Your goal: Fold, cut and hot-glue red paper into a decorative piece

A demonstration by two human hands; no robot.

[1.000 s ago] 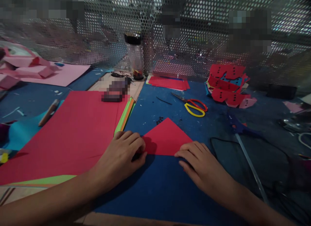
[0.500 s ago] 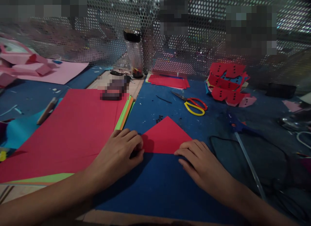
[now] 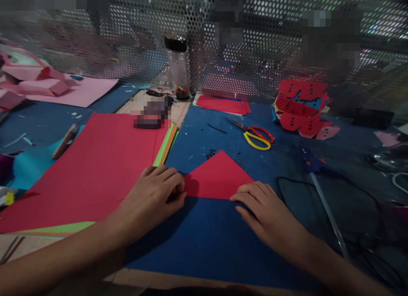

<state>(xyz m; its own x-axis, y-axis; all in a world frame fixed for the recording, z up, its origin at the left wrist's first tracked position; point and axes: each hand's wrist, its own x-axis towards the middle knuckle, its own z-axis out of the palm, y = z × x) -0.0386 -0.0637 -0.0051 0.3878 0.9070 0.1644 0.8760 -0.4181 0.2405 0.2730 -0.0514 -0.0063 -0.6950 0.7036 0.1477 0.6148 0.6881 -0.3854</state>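
A red paper folded into a triangle (image 3: 218,177) lies on the blue mat (image 3: 204,241), its long fold edge toward me. My left hand (image 3: 153,198) rests on the triangle's left corner, fingers curled and pressed down on the paper. My right hand (image 3: 264,209) lies at the right corner, fingertips flat on the fold edge. Neither hand lifts the paper.
A large red sheet (image 3: 95,164) on a stack of coloured paper lies to the left, with a marker (image 3: 65,141) beside it. Scissors (image 3: 255,136), a pile of red cut-outs (image 3: 301,111), a clear jar (image 3: 177,69), a glue gun (image 3: 314,166) and a perforated metal screen (image 3: 255,49) stand behind.
Both hands stay on the triangle's corners; my left hand has slid slightly left along the fold edge. The view has shifted a little.
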